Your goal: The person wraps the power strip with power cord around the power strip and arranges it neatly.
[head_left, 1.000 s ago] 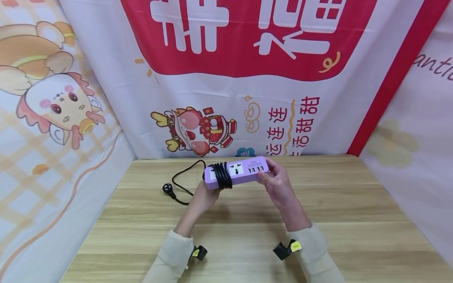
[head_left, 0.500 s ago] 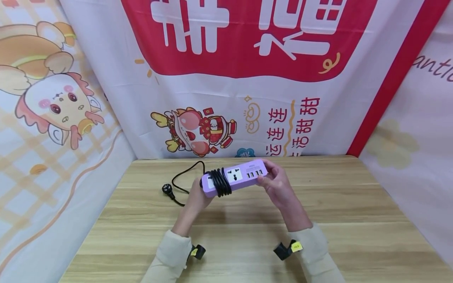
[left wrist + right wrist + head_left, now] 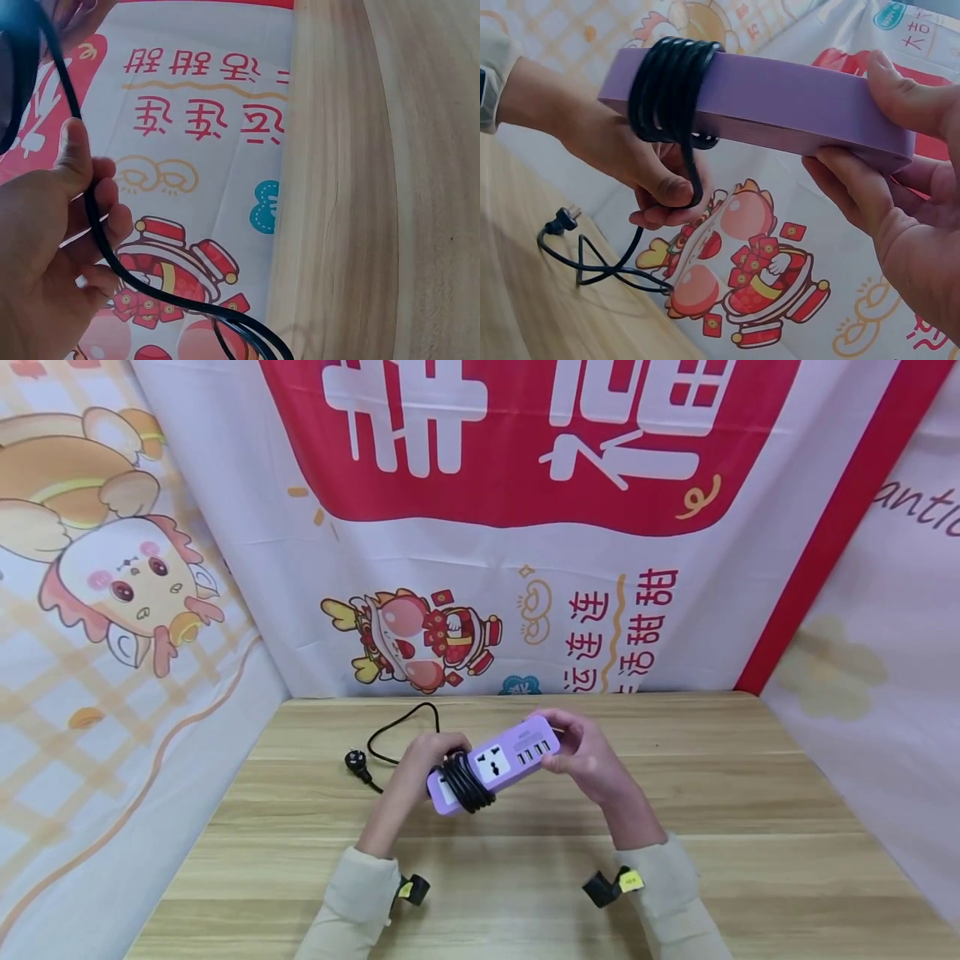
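Note:
My right hand [image 3: 588, 756] grips the right end of a purple power strip [image 3: 493, 763] with sockets and USB ports, held up off the table. Black cord is wound in several turns [image 3: 465, 785] around the strip's left part. In the right wrist view, the strip's side [image 3: 780, 90] faces the camera, thumb and fingers of my right hand [image 3: 907, 202] on opposite faces. Just beyond the turns, my left hand [image 3: 649, 176] pinches the loose cord. The left wrist view has this cord [image 3: 97, 229] running between the thumb and fingers of my left hand [image 3: 45, 247].
The loose cord ends in a black plug [image 3: 356, 762] on the left of the wooden table [image 3: 735, 827]. Printed cloth hangs behind the table [image 3: 450, 552] and along the left side [image 3: 225, 760] and right side [image 3: 862, 735].
The strip has tilted, its left end dropping towards me. My left hand has come up from below the left end to the strip's far side, drawing the cord along.

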The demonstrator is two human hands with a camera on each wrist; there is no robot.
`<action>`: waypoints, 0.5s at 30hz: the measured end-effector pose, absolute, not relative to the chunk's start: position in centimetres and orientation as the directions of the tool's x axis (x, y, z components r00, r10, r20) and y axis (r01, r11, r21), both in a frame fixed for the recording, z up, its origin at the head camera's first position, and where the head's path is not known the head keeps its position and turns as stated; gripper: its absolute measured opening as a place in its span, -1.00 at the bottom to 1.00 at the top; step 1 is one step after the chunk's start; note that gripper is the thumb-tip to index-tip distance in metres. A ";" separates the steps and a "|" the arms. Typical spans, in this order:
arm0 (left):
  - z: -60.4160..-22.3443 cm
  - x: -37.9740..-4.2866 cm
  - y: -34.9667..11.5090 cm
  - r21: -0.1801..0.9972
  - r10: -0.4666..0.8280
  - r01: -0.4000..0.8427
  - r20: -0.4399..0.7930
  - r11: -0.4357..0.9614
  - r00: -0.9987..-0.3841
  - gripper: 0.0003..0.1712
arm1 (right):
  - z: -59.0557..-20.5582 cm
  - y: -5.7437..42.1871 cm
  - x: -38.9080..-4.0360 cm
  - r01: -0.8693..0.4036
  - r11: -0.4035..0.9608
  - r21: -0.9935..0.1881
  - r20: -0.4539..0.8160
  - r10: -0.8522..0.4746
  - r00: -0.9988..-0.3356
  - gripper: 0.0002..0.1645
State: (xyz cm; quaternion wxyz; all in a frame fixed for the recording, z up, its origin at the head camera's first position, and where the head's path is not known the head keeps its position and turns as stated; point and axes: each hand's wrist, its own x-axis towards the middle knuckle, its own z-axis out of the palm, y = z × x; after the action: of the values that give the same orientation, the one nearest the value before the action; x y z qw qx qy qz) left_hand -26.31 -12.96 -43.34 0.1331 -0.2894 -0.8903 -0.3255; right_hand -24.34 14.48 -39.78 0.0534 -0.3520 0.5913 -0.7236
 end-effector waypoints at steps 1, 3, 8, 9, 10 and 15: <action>-43.3 -26.4 -13.0 0.517 0.432 0.594 0.408 0.617 -0.804 -0.85 | -39.8 14.5 -24.4 -0.349 -0.277 -0.895 0.444 -0.505 -0.740 -0.47; -43.4 -26.5 -13.0 0.552 0.441 0.583 0.382 0.596 -0.812 -0.85 | -39.7 14.6 -24.4 -0.360 -0.248 -0.900 0.437 -0.528 -0.729 -0.46; -43.6 -26.9 -13.4 0.580 0.464 0.584 0.360 0.568 -0.809 -0.87 | -39.7 15.0 -24.5 -0.418 -0.168 -0.893 0.434 -0.566 -0.700 -0.45; -43.6 -26.9 -13.4 0.578 0.469 0.587 0.359 0.567 -0.807 -0.87 | -39.7 15.0 -24.5 -0.432 -0.144 -0.890 0.431 -0.571 -0.698 -0.44; -43.5 -26.9 -13.4 0.575 0.474 0.589 0.357 0.567 -0.805 -0.88 | -39.7 15.1 -24.5 -0.449 -0.117 -0.886 0.428 -0.577 -0.696 -0.43; -43.4 -26.8 -13.2 0.552 0.479 0.594 0.356 0.585 -0.802 -0.89 | -39.8 15.1 -24.5 -0.507 0.044 -0.861 0.380 -0.606 -0.699 -0.39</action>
State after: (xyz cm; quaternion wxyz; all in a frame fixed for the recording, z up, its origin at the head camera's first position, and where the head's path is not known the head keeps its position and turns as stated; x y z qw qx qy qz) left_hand -26.82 -13.23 -43.44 0.0847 -0.3027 -0.8863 -0.3401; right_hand -24.49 15.07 -39.79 0.0434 -0.3858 0.7212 -0.5737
